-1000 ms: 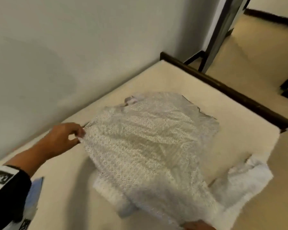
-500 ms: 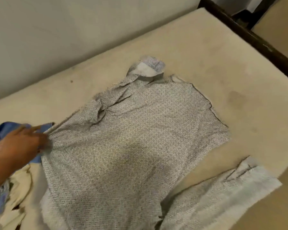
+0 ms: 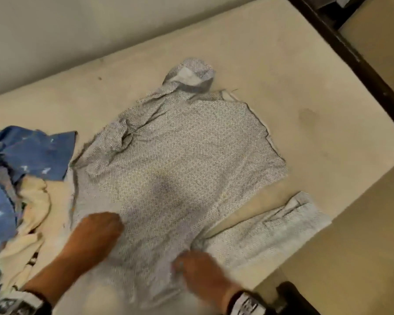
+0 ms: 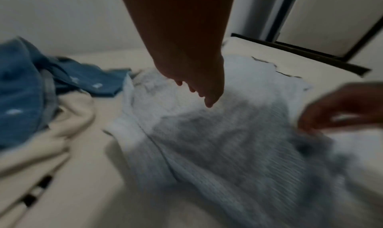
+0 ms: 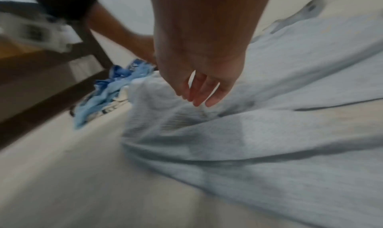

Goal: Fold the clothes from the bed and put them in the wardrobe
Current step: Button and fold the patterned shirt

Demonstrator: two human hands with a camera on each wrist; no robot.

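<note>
Smoothing the shirt (image 3: 180,169) flat on the bed (image 3: 282,64), I have my left hand (image 3: 100,228) low over its near left part with fingers loosely curled and holding nothing, while my right hand (image 3: 196,267) sits by the bunched cloth where the sleeve (image 3: 271,226) joins the body (too blurred to tell whether that grip pinches the cloth or only touches it). I judge the task barely begun: this shirt lies spread but unfolded, its far shoulder rumpled, the blue clothes (image 3: 21,155) and cream cloth (image 3: 30,212) wait heaped at my left, and no wardrobe is in view.
</note>
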